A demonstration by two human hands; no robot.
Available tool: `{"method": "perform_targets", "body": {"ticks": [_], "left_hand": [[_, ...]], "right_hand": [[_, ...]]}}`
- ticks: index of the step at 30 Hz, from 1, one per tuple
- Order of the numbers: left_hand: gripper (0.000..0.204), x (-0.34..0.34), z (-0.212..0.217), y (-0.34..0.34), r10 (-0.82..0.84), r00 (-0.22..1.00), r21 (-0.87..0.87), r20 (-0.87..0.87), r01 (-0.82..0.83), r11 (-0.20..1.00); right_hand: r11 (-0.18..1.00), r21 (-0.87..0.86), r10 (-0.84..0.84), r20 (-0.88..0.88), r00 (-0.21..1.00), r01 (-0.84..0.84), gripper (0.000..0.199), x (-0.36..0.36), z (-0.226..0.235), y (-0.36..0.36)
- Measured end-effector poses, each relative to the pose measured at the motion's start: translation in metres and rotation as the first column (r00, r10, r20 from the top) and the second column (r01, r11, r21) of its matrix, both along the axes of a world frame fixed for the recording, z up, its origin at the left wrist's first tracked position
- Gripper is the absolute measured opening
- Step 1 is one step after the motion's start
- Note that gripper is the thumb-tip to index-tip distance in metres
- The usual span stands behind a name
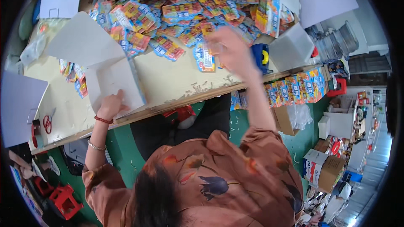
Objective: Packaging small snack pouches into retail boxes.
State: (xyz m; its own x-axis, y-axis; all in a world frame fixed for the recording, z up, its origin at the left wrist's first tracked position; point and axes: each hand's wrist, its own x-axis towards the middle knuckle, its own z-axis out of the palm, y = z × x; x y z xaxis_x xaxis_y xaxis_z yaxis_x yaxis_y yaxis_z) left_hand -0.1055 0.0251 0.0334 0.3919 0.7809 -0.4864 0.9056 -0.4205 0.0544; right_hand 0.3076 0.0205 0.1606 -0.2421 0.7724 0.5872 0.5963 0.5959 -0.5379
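Observation:
An open white cardboard box (115, 80) stands near the table's front edge, its lid (82, 38) folded back. My left hand (110, 106) grips its near side, the index finger pointing into it; the inside looks bare white where I can see it. My right hand (231, 50) is over the table, smeared by motion, with its fingertips over a colourful snack packet (204, 59). Whether the fingers hold that packet is unclear. Behind it lies a big heap of similar blue, yellow and red packets (181, 12).
Right of my right hand stand a blue tape dispenser (261, 59) and a translucent bin (290, 48). Filled display boxes (294, 89) line up below the table edge. Red scissors (48, 124) and a tape roll (37, 133) lie at the left, with some packets (75, 75) beside the box.

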Motion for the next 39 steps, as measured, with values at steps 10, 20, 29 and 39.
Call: {"method": "perform_targets", "body": {"ticks": [10, 20, 29, 39], "left_hand": [[0.056, -0.006, 0.0, 0.022, -0.135, 0.991, 0.028, 0.021, 0.135, 0.99], [0.037, 0.054, 0.124, -0.024, 0.191, 0.862, 0.181, 0.469, -0.305, 0.935], [0.03, 0.084, 0.129, -0.037, 0.069, 0.789, 0.273, 0.61, -0.292, 0.917], [0.026, 0.088, 0.13, -0.038, -0.011, 0.771, 0.301, 0.637, -0.236, 0.924]], "right_hand": [[0.693, -0.438, -0.519, 0.248, 0.818, 0.573, 0.024, 0.361, 0.002, -0.058], [0.606, -0.659, -0.464, 0.16, 0.871, 0.445, 0.012, 0.401, 0.01, -0.054], [0.699, 0.209, -0.476, 0.85, 0.226, 0.684, 0.007, 0.304, 0.01, -0.063], [0.106, 0.385, -0.89, 0.447, -0.085, 0.917, 0.019, 0.493, 0.034, -0.034]]}}
